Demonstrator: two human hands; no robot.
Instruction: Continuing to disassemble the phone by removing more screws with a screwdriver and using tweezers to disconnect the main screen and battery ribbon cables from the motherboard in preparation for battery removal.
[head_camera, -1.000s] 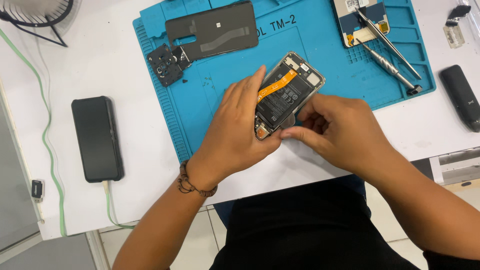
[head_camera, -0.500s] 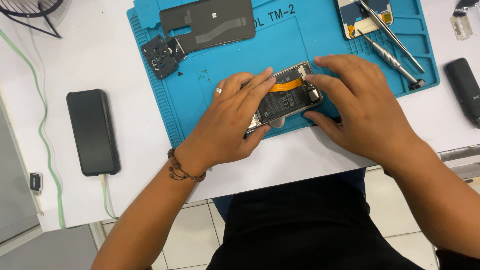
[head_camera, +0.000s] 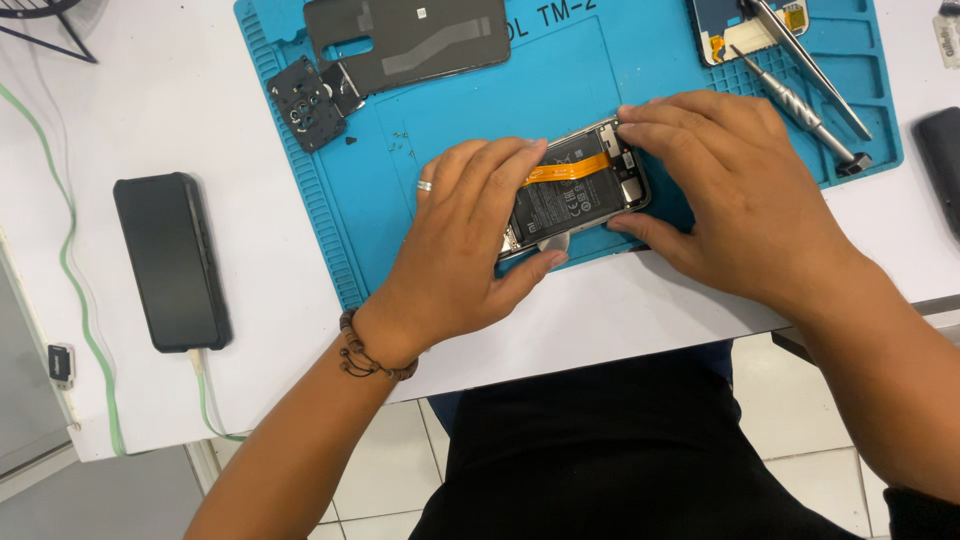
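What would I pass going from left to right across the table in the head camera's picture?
Green cable → black phone → left hand → opened phone with orange ribbon → right hand → dark object at the table's right edge.

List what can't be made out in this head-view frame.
- Left end of the opened phone with black battery and orange flex cable: covered by the left hand.
- Its right edge: under the right hand.
- Dark phone back cover and blue silicone work mat: cut by the top edge.
- Tiny screws on the mat: too small to count.
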